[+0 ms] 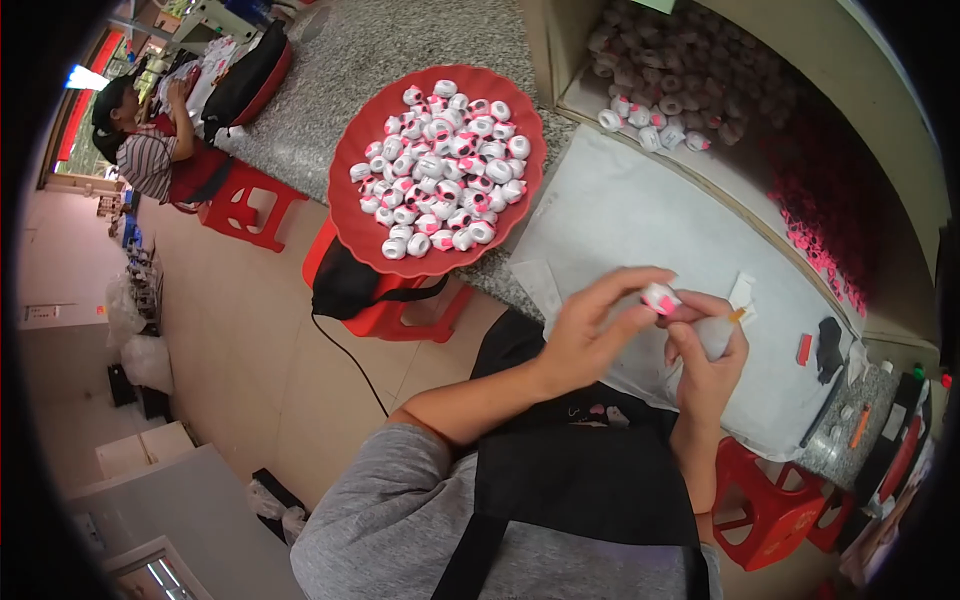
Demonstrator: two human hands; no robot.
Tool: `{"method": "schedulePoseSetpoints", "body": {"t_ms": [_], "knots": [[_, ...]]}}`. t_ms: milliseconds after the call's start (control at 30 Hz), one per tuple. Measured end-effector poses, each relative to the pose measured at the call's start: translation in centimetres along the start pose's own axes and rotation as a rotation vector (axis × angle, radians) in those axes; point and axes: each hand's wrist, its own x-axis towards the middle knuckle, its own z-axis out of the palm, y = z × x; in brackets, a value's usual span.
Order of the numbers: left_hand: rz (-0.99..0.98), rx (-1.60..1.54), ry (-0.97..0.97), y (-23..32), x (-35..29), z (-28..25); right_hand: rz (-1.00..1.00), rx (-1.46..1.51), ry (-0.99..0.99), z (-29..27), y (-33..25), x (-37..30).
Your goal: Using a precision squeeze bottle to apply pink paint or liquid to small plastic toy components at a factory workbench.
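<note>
My left hand (588, 338) pinches a small white piece with pink patches (660, 298), shaped like a toy animal's head, between thumb and fingers. Beside it, my right hand (712, 375) is closed round a translucent squeeze bottle (715, 335) with an orange-yellow tip. The right fingertips come up close to the small piece; whether they touch it I cannot tell. Both hands are above the white sheet (640, 215) on the worktop. Up and to the left stands a red scalloped bowl (345, 150), heaped with similar white, pink and black pieces.
A shelf at the far right holds piles of pale pieces (680, 70) and small pink parts (815, 245). A red block (804, 349) and dark cloth (829, 350) lie on the sheet's right. Red stools (765, 505) stand below; another person (150, 150) sits far left.
</note>
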Motion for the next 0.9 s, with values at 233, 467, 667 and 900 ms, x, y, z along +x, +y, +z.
{"method": "schedulePoseSetpoints", "body": {"t_ms": [233, 467, 667, 900], "knots": [[0.428, 1.168, 0.637, 4.5, 1.6, -9.2, 0.012, -0.064, 0.02, -3.6, 0.9, 0.4], [0.679, 0.997, -0.076, 0.5, 12.8, 0.3, -0.005, -0.035, 0.102, -5.0, -0.3, -0.6], [0.742, 1.439, -0.14, -7.3, 21.5, 3.3, -0.02, -0.025, 0.176, -6.7, -0.2, -1.8], [0.562, 1.144, -0.166, -4.2, 19.7, 4.2, -0.151, 0.1, 0.225, -8.1, -0.1, -2.3]]}}
